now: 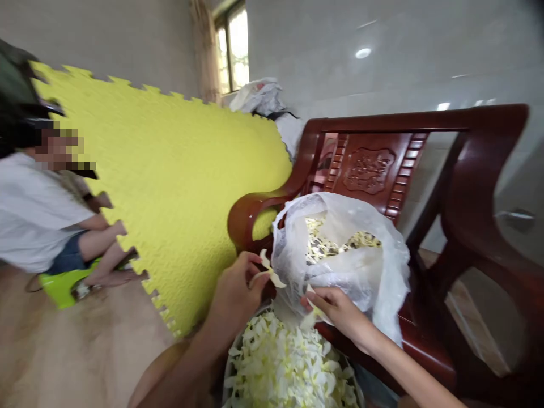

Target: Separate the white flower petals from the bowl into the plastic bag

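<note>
Our forearms (199,345) are reaching over a bowl (226,378) heaped with flowers (293,357), while our left hand (242,285) is pinching one flower (268,273) and our right hand (335,310) another flower (312,315), by fingertips, probably because anything so thin is demanding a light grip. Just beyond, a bag (293,249) is sitting on the bench (369,170), its mouth gaping, seemingly keeping the pale pieces (317,243) inside reachable. Farther left, a person (34,215) is sitting on a stool (63,286) beside a mat (170,170).
</note>
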Demonstrator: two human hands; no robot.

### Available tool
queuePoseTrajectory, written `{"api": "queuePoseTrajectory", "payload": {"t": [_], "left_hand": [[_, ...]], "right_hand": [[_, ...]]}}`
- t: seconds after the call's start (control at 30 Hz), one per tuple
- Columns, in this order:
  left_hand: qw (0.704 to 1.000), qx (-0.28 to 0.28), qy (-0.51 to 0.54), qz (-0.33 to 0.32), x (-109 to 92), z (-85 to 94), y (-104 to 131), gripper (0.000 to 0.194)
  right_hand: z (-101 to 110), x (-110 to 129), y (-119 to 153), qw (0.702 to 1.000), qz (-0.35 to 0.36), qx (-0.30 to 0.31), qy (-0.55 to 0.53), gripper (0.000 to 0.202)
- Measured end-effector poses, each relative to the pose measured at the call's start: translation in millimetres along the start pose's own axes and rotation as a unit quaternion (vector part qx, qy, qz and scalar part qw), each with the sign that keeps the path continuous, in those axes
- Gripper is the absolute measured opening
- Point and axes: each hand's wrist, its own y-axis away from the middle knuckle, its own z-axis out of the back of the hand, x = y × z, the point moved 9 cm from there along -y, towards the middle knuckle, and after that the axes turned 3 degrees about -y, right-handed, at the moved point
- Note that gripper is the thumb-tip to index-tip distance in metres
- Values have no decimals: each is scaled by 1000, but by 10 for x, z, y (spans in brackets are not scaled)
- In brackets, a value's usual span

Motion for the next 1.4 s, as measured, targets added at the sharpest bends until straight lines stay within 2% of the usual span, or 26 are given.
{"api": "queuePoseTrajectory", "payload": {"t": [0.23,0.4,0.5,0.6,0.67,0.73,0.87,1.0,1.13,1.27,1.4], "left_hand": [[1000,7,-15,-8,-79,-139,84,15],[997,54,-46,7,29,-252,55,28],[994,79,44,61,157,-303,-31,26],[970,70,197,124,214,-293,-91,23],[944,79,277,161,191,-334,-68,23],[929,109,310,171,107,-426,-14,28],[953,158,242,96,-120,-601,39,35],[963,164,193,94,-112,-699,-3,31],[972,124,188,65,-140,-604,-136,23],[985,81,151,3,-254,-490,-198,20],[996,0,70,-46,-325,-353,-149,13]], "right_hand": [[-86,-82,-45,998,16,9,-53,56],[1,75,-112,993,4,-45,-112,50],[-110,295,-264,991,18,-3,-135,45],[-208,447,-394,984,41,20,-173,40],[-223,455,-412,979,43,11,-199,38],[-192,395,-383,975,30,-10,-221,37],[-68,301,-339,965,14,-47,-257,36],[125,336,-412,944,38,-115,-308,49],[176,435,-462,937,64,-135,-316,60],[41,500,-406,943,43,-90,-317,63],[-37,549,-312,945,22,-52,-324,58]]}}
